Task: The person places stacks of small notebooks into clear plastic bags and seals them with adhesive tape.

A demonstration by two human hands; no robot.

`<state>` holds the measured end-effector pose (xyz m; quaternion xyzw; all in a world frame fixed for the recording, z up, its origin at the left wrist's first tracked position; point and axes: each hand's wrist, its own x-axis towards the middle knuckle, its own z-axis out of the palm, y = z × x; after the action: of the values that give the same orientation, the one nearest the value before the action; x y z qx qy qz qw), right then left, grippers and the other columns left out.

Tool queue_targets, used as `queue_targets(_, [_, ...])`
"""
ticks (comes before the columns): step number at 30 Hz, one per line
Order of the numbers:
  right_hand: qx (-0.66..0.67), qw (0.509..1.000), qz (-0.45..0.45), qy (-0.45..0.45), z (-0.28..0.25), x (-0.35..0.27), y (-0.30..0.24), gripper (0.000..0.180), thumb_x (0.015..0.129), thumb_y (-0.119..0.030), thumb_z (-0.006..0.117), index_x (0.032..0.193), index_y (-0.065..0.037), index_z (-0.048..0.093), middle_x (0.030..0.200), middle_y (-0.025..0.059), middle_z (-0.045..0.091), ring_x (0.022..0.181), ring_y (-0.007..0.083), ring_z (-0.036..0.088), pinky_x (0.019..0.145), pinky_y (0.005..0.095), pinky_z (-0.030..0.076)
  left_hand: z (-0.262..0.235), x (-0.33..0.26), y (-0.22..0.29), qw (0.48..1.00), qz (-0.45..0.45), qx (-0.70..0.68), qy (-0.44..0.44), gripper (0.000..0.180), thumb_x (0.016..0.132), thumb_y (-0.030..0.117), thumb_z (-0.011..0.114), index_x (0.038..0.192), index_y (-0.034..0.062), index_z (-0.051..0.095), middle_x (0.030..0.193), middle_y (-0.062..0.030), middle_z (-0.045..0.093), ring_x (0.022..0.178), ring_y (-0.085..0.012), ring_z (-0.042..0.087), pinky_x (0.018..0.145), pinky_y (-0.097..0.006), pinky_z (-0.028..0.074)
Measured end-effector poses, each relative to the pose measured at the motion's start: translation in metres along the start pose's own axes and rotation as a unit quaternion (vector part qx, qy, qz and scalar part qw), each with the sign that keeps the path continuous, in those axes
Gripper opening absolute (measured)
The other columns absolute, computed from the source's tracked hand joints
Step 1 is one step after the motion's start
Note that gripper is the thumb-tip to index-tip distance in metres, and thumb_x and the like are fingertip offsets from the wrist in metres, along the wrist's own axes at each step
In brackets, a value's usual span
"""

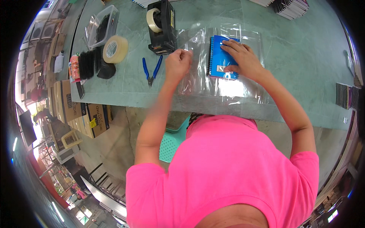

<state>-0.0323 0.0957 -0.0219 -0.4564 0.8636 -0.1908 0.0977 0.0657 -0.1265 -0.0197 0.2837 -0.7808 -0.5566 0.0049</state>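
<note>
Towards the upper left of the frame, a wide roll of pale tape (121, 49) sits well apart from me, and small blue-handled metal cutters (151, 78) lie nearer, left of my wrist. My left hand (178, 65) is just below the black tape dispenser (163, 38), its fingers curled closed; I cannot tell whether they pinch anything.

To its right, clear shiny plastic film (195, 81) spreads over the green tabletop (304, 68). The blue-covered, wire-bound notebook (218, 55) lies within the film's outline, just above the middle of the frame, its long axis running nearly up and down, the black spiral edge facing my left hand across a strip of film. My right hand (245, 60) is nearer: its fingers are spread and rest over the cover's right side, coming in from the right.

That hand hides much of the notebook's right edge. Glare whitens the film below the cover, and I cannot make out whether film also lies over the notebook.
</note>
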Motion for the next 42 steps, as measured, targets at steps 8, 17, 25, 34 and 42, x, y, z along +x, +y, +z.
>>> queue_targets(8, [0.040, 0.999, -0.011, 0.006, 0.004, -0.003, 0.011, 0.081, 0.068, -0.035, 0.073, 0.136, -0.016, 0.034, 0.140, 0.0081, 0.035, 0.134, 0.0286, 0.023, 0.107, 0.0518, 0.020, 0.020, 0.003, 0.025, 0.952, 0.197, 0.198, -0.123, 0.031, 0.087, 0.026, 0.050, 0.075, -0.0023, 0.055, 0.069, -0.0125, 0.059, 0.061, -0.0234, 0.057, 0.054, -0.036, 0.045])
queue_targets(17, [0.094, 0.995, -0.036, 0.026, 0.018, 0.011, 0.021, 0.103, 0.060, -0.030, 0.078, 0.143, -0.016, 0.018, 0.143, 0.0104, 0.030, 0.135, 0.0305, 0.020, 0.106, 0.0578, 0.017, 0.080, 0.003, 0.053, 0.826, 0.259, 0.432, -0.251, 0.024, 0.082, 0.022, 0.051, 0.079, -0.0015, 0.056, 0.079, -0.0191, 0.061, 0.073, -0.0354, 0.060, 0.067, -0.047, 0.047])
queue_targets(25, [0.185, 0.977, 0.095, -0.049, -0.045, 0.082, 0.005, 0.094, 0.066, -0.040, 0.072, 0.141, -0.013, 0.023, 0.093, 0.0118, 0.063, 0.091, 0.0326, 0.058, 0.085, 0.0437, 0.041, 0.085, -0.001, 0.030, 0.834, 0.323, 0.417, -0.160, 0.028, 0.078, 0.023, 0.060, 0.087, -0.0024, 0.054, 0.082, -0.0212, 0.061, 0.077, -0.0361, 0.061, 0.067, -0.044, 0.049])
queue_targets(34, [0.093, 0.978, -0.066, 0.174, -0.058, 0.070, 0.057, 0.065, 0.068, -0.008, 0.068, 0.128, -0.012, 0.043, 0.100, 0.0109, 0.059, 0.092, 0.0318, 0.053, 0.081, 0.0419, 0.043, 0.097, 0.005, 0.038, 0.836, 0.262, 0.441, -0.194, 0.025, 0.078, 0.021, 0.056, 0.080, -0.0036, 0.057, 0.082, -0.0209, 0.061, 0.075, -0.0376, 0.060, 0.068, -0.044, 0.050])
queue_targets(42, [0.101, 0.992, -0.069, 0.020, -0.017, -0.005, 0.018, 0.042, 0.067, -0.003, 0.066, 0.108, -0.006, 0.058, 0.104, 0.0081, 0.059, 0.097, 0.0300, 0.051, 0.083, 0.0389, 0.044, 0.078, 0.000, 0.034, 0.853, 0.293, 0.376, -0.210, 0.025, 0.080, 0.025, 0.056, 0.086, 0.0021, 0.064, 0.084, -0.0164, 0.063, 0.075, -0.0315, 0.061, 0.069, -0.038, 0.049])
